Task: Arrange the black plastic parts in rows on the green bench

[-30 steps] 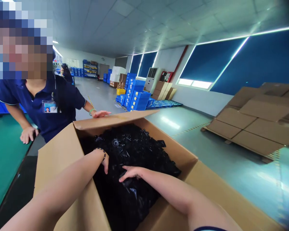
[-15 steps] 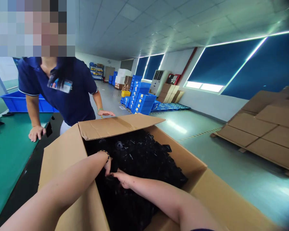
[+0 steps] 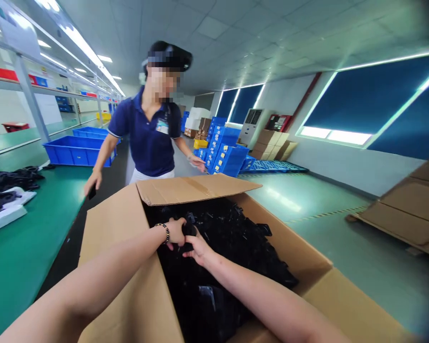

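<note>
A large cardboard box (image 3: 286,238) stands in front of me with its flaps folded out, filled with black plastic parts (image 3: 232,238). Over the heap, my left hand (image 3: 177,232) is curled round a black plastic part (image 3: 190,229). My right hand (image 3: 199,248) grips the same part from the other side, thumb and fingers bent. The dark part blends into the heap, so its full shape is hidden. A beaded bracelet (image 3: 167,232) circles my left wrist.
A co-worker (image 3: 150,133) in a dark blue shirt stands behind the box. On the left, a green worktop (image 3: 53,200) bears blue bins (image 3: 78,150) and black parts (image 3: 16,183). Stacked blue crates (image 3: 229,152) stand behind; cartons on a pallet (image 3: 407,205) are at right.
My hands have lifted from the heap, and a black part now shows between them. The view has swung left. The co-worker has straightened up and drawn back from the box.
</note>
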`<state>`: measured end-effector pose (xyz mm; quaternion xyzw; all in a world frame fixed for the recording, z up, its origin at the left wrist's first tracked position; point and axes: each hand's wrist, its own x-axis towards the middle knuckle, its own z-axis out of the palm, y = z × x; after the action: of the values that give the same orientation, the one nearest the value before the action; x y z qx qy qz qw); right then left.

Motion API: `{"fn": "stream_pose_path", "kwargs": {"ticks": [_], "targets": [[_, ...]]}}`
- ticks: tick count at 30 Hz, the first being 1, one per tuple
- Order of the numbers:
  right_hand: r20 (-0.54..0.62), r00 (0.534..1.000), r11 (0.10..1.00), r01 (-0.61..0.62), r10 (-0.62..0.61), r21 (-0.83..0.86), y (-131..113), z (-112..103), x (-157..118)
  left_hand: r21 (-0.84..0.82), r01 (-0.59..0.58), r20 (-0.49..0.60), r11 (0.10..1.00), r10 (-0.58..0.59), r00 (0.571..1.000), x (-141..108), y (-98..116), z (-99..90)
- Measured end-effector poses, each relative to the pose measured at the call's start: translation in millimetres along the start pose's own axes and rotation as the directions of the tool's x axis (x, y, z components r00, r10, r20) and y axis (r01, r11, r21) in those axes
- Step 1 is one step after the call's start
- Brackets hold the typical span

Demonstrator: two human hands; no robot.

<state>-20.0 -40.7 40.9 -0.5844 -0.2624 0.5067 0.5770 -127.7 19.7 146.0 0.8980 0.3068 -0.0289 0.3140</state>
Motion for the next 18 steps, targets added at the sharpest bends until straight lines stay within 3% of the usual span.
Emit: {"fn": "stream_pose_path", "kwargs": {"ticks": [4,7,10,12,14,18], "targets": [[0.050,0.992,0.993,0.116,-0.115,-0.018,-26,-1,-43,-0.046,-0.065,-0.124,0.997,0.058,0.990,-19,5,5.0],[0.090,0.957,0.959,0.280,-0.275,-0.045,-43,0,-75,-0.060,-0.188,-0.254,0.980,0.167,0.953,-54,17,-0.6],[0.183,0.918,0.925,0.371,-0.351,-0.086,-61,24,-100,-0.057,-0.263,-0.355,0.963,0.226,0.907,-99,21,-17.6],[0.278,0.886,0.911,0.406,-0.371,-0.078,-70,59,-114,-0.053,-0.272,-0.438,0.961,0.222,0.871,-138,12,-31.5],[0.391,0.839,0.906,0.421,-0.377,-0.029,-74,109,-125,-0.069,-0.239,-0.530,0.969,0.167,0.832,-184,-8,-43.2],[0.659,0.699,0.933,0.361,-0.277,0.010,-44,229,-142,-0.241,0.031,-0.625,0.970,-0.180,0.759,-291,-72,-44.6]]}}
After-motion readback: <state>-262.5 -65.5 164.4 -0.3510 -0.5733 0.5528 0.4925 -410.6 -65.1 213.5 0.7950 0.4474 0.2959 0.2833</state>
